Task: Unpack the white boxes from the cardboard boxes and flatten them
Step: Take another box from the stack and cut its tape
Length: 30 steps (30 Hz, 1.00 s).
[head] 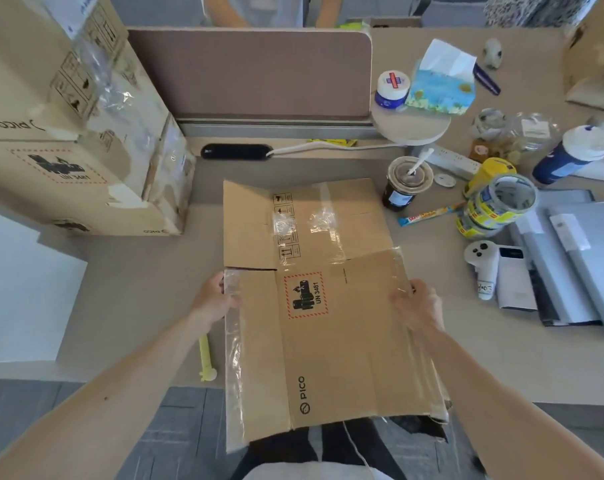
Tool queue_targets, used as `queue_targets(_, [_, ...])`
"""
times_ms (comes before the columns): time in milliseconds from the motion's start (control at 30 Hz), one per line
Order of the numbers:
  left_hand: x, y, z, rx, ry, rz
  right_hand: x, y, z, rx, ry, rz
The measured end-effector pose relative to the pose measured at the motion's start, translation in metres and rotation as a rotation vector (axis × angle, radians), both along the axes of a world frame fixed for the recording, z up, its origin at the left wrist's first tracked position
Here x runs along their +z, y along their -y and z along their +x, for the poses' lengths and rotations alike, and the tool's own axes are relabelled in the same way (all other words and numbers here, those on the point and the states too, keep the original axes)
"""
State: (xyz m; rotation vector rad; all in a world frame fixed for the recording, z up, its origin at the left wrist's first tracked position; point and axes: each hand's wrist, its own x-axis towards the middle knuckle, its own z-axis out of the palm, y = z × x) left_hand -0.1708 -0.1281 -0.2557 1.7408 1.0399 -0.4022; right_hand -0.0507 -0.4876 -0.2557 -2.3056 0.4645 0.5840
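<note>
A flattened brown cardboard box (331,327) with a red UN 3481 label and clear tape lies across the desk's front edge, its near end hanging over my lap. My left hand (212,297) grips its left edge and my right hand (420,304) grips its right edge. Two closed cardboard boxes (68,133) are stacked at the left of the desk. White boxes (20,282) sit at the far left, partly out of view.
A drink cup (406,183), tape rolls (497,206), a white controller (484,263), grey flat packages (570,258), bottles and a tissue pack (439,86) crowd the right side. A yellow tool (207,358) lies by my left forearm. A partition (248,74) stands behind; a person sits beyond it.
</note>
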Motion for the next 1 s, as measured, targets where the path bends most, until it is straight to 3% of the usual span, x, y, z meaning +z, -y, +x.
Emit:
queue_targets(200, [-0.008,-0.013,0.012,-0.089,-0.102,0.299,-0.006,-0.007,0.01,0.091,0.051,-0.227])
queue_targets(300, [-0.009,-0.017,0.033,-0.211,-0.029,0.467,-0.008,-0.021,0.031,0.235,0.167,-0.203])
queue_targets(467, [-0.022,-0.022,0.104,-0.451,0.099,0.584,-0.02,-0.077,0.095,0.52,0.231,-0.171])
queue_targets(667, [-0.056,-0.023,0.175,-0.589,0.043,0.653,-0.053,-0.133,0.163,0.773,0.329,-0.354])
queue_targets(1000, [-0.103,-0.021,0.19,-0.605,-0.047,0.833,-0.103,-0.148,0.174,0.779,0.38,-0.586])
